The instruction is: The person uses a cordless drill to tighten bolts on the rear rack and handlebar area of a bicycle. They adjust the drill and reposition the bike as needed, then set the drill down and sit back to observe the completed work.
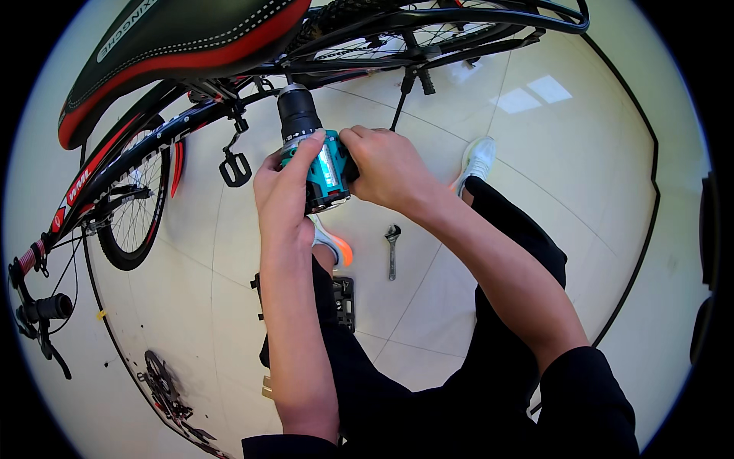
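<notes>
A teal and black cordless drill (pixel 329 164) is held in front of me, its black chuck end (pixel 297 107) facing away toward the bicycle. My left hand (pixel 284 183) wraps the drill's body from the left, thumb laid along the top. On the right side my right hand (pixel 386 164) is closed around the drill's dark grip, which its fingers mostly hide. A bit shows ahead of the chuck and meets the bicycle just below the black and red saddle (pixel 252 42). Whether the bit's tip touches a part there, I cannot tell.
The bicycle's black pedal (pixel 235 170) hangs left of the drill; the kickstand (pixel 400 107) stands beyond. On the tiled floor lie an adjustable wrench (pixel 393 252), a dark tool case (pixel 344 302) by my leg, and loose bicycle parts (pixel 162 382) at lower left.
</notes>
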The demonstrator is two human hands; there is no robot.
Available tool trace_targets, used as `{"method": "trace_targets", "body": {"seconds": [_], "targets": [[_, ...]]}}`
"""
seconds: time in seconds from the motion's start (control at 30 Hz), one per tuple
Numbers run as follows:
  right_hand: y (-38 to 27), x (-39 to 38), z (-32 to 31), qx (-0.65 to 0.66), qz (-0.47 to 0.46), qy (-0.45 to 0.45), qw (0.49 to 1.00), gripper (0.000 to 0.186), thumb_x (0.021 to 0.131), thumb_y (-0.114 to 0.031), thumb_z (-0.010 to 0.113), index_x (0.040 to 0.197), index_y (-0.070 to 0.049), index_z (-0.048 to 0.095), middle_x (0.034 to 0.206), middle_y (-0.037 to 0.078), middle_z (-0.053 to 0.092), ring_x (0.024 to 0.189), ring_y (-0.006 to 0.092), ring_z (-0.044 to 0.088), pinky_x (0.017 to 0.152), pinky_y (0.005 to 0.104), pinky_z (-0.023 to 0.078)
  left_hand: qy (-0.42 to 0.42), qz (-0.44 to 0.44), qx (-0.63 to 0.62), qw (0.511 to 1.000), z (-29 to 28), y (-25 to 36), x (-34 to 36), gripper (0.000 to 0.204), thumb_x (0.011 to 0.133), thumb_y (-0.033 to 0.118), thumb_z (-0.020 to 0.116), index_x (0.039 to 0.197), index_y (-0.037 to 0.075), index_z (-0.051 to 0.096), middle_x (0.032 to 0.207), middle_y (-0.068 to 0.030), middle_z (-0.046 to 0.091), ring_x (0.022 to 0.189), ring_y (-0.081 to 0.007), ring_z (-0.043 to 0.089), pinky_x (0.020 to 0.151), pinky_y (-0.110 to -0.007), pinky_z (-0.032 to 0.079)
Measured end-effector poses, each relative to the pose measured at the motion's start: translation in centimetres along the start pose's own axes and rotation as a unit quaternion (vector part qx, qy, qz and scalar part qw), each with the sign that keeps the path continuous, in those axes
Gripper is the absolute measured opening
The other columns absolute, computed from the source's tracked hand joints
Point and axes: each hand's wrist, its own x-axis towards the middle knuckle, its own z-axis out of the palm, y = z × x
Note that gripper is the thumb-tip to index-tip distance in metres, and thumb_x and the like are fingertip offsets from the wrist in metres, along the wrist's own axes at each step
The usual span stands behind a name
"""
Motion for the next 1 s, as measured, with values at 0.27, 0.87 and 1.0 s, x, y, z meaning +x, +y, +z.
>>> {"method": "trace_targets", "body": {"seconds": [0.27,0.87,1.0], "targets": [[-0.2,0.1,0.1,0.009,-0.006,0.01,1.0,0.036,0.062,-0.003,0.071,0.095,0.0,0.056,0.089,0.016,0.063,0.084,0.038,0.063,0.073,0.0446,0.052,0.009,0.009,0.004,1.0,0.0,0.1,-0.1,0.067,0.073,0.026,0.085,0.116,-0.013,0.052,0.098,-0.0144,0.064,0.082,-0.0167,0.065,0.074,-0.029,0.054],[0.4,0.3,-0.6,0.167,0.049,-0.045,0.984,0.043,0.066,-0.003,0.065,0.108,0.005,0.055,0.097,0.026,0.065,0.087,0.042,0.065,0.078,0.0428,0.053,0.043,0.04,-0.01,0.998,1.0,-0.4,-0.6,0.057,0.072,0.024,0.084,0.107,-0.01,0.056,0.092,-0.0133,0.064,0.076,-0.0169,0.065,0.068,-0.029,0.055],[2.3,0.8,-1.7,0.329,0.13,-0.106,0.929,0.057,0.071,-0.007,0.064,0.126,0.003,0.054,0.101,0.017,0.067,0.096,0.0264,0.065,0.081,0.036,0.05,0.028,0.016,-0.019,0.999,0.8,-0.2,-0.5,0.057,0.07,0.025,0.084,0.108,-0.009,0.057,0.093,-0.0131,0.064,0.077,-0.0181,0.066,0.069,-0.029,0.056]]}}
